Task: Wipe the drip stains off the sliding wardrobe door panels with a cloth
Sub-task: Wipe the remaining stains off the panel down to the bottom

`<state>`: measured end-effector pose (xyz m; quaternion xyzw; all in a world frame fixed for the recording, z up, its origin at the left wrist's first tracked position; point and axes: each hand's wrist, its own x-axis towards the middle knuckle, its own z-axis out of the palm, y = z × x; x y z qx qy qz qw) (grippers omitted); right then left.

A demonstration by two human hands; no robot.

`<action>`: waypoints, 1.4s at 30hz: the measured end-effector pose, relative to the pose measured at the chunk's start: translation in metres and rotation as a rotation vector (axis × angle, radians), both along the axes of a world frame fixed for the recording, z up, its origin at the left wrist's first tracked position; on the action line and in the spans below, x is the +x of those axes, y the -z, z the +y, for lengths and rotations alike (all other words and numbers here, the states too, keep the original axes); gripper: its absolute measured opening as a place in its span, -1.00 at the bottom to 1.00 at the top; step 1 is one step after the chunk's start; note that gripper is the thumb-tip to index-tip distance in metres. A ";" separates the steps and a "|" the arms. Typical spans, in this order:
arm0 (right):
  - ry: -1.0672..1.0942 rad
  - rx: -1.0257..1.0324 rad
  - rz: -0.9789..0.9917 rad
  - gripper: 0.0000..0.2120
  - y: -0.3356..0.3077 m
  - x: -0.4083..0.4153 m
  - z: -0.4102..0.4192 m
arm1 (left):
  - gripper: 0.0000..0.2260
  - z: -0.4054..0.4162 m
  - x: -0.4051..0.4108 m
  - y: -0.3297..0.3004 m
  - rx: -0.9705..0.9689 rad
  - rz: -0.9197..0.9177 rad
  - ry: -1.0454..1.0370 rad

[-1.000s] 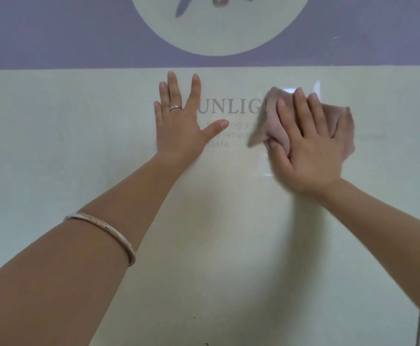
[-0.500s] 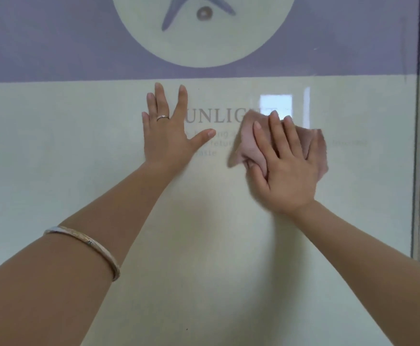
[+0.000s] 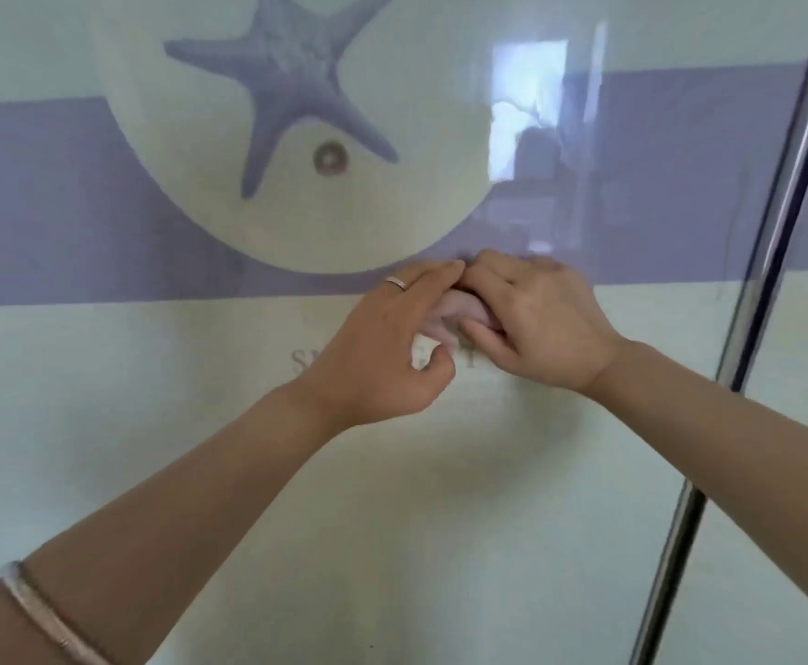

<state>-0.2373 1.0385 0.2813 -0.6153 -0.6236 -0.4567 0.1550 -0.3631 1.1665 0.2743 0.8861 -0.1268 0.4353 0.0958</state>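
The pink cloth (image 3: 459,312) is being held between the two hands, against the glossy wardrobe door panel (image 3: 200,448). Only a small bunched part of it is being shown, in the gap between the hands; the rest is being covered by them.

The left hand (image 3: 387,348) is being kept at the left side of the cloth. Its fingers are being stretched over the top of the cloth, and its thumb is being curled under, so the cloth seems to be pinched by it, though the exact contact is being hidden. A ring (image 3: 396,282) is being worn on one finger, and a bracelet (image 3: 51,621) is being worn on the left forearm.

The right hand (image 3: 541,319) is being kept at the right side, with its fingers curled around the cloth from above and below. The fingertips of both hands are almost being touched together.

The hands are being placed at the border where the purple band (image 3: 56,208) is being met by the pale lower area. A starfish print (image 3: 291,84) is being seen above them, and a metal frame (image 3: 752,328) is being seen at the right.
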 end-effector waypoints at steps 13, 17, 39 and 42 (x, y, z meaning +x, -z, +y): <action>0.689 -0.415 0.972 -0.74 -0.150 0.053 -0.303 | -0.77 -0.268 0.148 -0.128 -0.221 0.581 0.363; 0.908 -0.374 1.117 -0.77 -0.144 0.054 -0.436 | -0.85 -0.402 0.177 -0.123 -0.219 0.672 0.521; 1.648 0.128 1.683 -0.72 0.081 0.131 -0.940 | -0.89 -0.956 0.370 0.095 0.035 1.256 1.011; 1.669 0.167 1.773 -0.69 0.131 0.150 -0.986 | -0.86 -1.006 0.389 0.143 0.096 1.358 1.007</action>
